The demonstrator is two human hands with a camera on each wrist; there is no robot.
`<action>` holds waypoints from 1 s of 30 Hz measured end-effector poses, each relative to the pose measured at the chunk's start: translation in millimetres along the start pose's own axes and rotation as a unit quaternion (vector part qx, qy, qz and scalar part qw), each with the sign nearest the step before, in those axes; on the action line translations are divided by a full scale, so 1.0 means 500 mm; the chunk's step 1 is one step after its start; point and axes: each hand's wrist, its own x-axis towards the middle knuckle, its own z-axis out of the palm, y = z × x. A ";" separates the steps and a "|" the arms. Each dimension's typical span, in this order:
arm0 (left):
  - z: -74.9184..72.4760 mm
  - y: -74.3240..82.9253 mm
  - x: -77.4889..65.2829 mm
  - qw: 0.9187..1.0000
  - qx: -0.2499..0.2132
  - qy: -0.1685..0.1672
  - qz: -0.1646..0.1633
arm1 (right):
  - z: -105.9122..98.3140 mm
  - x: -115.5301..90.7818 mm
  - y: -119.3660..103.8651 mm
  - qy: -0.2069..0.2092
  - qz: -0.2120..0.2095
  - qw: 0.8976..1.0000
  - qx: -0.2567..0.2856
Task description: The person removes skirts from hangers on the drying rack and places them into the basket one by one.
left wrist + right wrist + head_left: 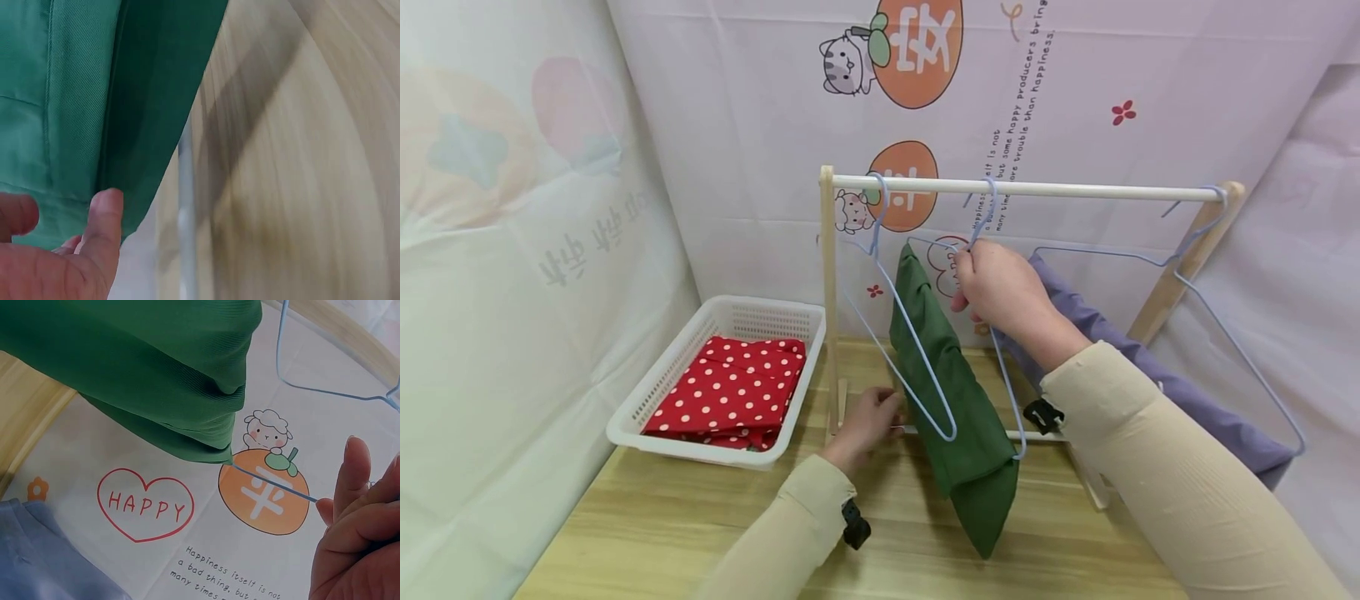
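A folded green cloth (951, 392) with stitched seams hangs over the bar of a blue wire hanger (1009, 392). My right hand (1003, 287) grips this hanger at its neck, just below the rail, where the hook meets the rod. Low on the cloth's left side is my left hand (868, 425); in the left wrist view its extended finger (106, 219) is right at the green fabric. Another blue hanger (917, 333), bare, hangs in front of the cloth. The right wrist view shows the cloth's bunched end at the wire.
A wooden rack with a white rail (1075, 191) stands on the wooden table (647, 533). At its right end a purple cloth (1180, 392) hangs on a hanger (1240, 342). Left of the rack, a white basket (628, 425) holds a red polka-dot cloth (730, 392).
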 end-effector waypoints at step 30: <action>0.024 -0.022 0.042 0.957 -0.270 0.012 -0.106 | 0.003 0.002 0.002 0.001 0.001 1.000 0.005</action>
